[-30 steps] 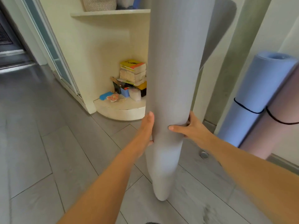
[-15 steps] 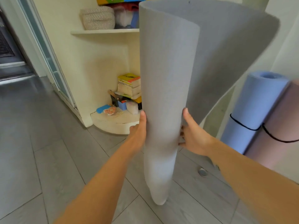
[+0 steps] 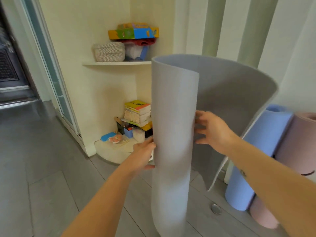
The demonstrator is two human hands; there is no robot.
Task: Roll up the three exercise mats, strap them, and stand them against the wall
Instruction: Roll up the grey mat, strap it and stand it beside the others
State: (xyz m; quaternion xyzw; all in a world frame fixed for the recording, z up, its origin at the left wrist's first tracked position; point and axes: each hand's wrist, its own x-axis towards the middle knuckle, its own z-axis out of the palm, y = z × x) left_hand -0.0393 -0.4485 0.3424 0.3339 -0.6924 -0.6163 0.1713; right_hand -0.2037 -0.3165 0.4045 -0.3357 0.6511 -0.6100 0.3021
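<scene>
- the grey mat (image 3: 171, 117) stands on end on the grey plank floor (image 3: 51, 185), a smooth foam tube with a fine woven-looking grain. its outer layer has sprung loose and flares out to the right in a wide curved flap.
- the left hand (image 3: 144, 155) wraps the roll's left side, thumb in front, fingers out of sight behind the mat.
- the right hand (image 3: 212, 130) has its fingers spread apart, the tips touching the roll's long vertical free edge, inside the flap.
- the flap's far edge hangs just in front of the rolled blue mat (image 3: 253, 168), which leans on the wall beside the rolled pink mat (image 3: 301, 142). a thin black strap (image 3: 308, 173) crosses the pink one.
- a round metal disc (image 3: 215, 209) sits in the floor between the grey roll and the blue mat.
- to the left the floor lies open. behind the roll, a curved corner shelf (image 3: 109, 151) holds a stack of books (image 3: 136, 113).
</scene>
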